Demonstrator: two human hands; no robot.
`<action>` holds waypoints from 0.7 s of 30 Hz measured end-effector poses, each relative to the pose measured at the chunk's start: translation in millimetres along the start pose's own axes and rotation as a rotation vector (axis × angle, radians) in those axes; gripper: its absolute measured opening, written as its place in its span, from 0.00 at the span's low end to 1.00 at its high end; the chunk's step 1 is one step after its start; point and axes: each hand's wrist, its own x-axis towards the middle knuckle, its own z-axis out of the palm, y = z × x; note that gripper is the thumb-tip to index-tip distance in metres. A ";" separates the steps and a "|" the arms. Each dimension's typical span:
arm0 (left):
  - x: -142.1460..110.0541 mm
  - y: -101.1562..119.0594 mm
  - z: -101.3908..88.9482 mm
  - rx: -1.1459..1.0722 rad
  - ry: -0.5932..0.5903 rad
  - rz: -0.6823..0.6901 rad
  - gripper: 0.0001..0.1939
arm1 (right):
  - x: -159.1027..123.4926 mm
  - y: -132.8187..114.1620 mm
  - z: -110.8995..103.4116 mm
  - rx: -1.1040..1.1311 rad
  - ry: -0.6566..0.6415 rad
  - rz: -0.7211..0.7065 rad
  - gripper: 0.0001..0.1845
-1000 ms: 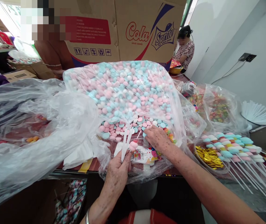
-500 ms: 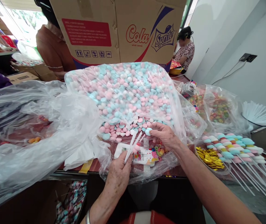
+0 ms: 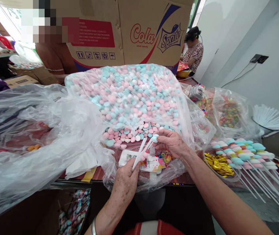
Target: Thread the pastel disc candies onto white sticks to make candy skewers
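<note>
My left hand point(image 3: 126, 178) is closed round a few white sticks point(image 3: 139, 154) that slant up to the right. Between the thumb and fingers of my right hand point(image 3: 171, 143) is a pale blue marshmallow point(image 3: 155, 138), touching or just at the tip of one stick. Behind both hands, a big clear bag point(image 3: 129, 94) spills pink, blue and white marshmallows point(image 3: 131, 133) onto the table. Below the sticks lie printed cards point(image 3: 151, 163), with colourful fruit-like pictures, on clear plastic.
On the right, a tub of gold twist ties point(image 3: 219, 164) stands beside a pile of marshmallow skewers point(image 3: 247, 153). Crumpled plastic point(image 3: 75, 120) covers the left side. A large carton point(image 3: 127, 32) rises behind the bag. Wrapped sweets point(image 3: 75, 212) lie below the table edge. Two people sit beyond.
My right hand and my left hand have come closer, so one stick's tip now meets the blue marshmallow. The view has shifted slightly.
</note>
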 end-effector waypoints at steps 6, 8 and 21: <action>-0.2 2.6 0.2 -0.075 -0.016 -0.035 0.16 | -3.6 1.7 0.4 -0.058 -0.023 -0.002 0.19; -0.8 2.9 0.0 -0.083 -0.018 -0.041 0.17 | -4.7 3.4 -0.3 -0.096 -0.027 -0.017 0.19; -3.1 -9.7 12.1 -0.094 -0.027 -0.025 0.20 | -11.8 36.3 -3.0 -0.575 0.029 -0.362 0.17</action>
